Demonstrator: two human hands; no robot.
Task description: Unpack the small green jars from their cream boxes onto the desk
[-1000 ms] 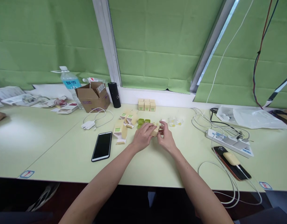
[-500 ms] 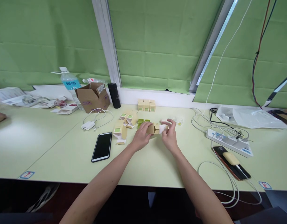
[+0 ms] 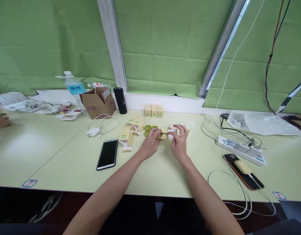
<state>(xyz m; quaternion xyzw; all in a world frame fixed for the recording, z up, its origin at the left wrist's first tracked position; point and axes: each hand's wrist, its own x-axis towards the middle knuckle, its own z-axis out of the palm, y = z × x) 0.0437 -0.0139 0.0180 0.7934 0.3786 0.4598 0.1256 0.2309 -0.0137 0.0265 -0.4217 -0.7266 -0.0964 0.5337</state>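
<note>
Held carton is over tbl, grn blinds behind.

The small box looks like matt card. The counter is smooth, with soft shine. The phone screen is glossy, the big bottle is clear plastic, the blind seems creased cloth.
</note>
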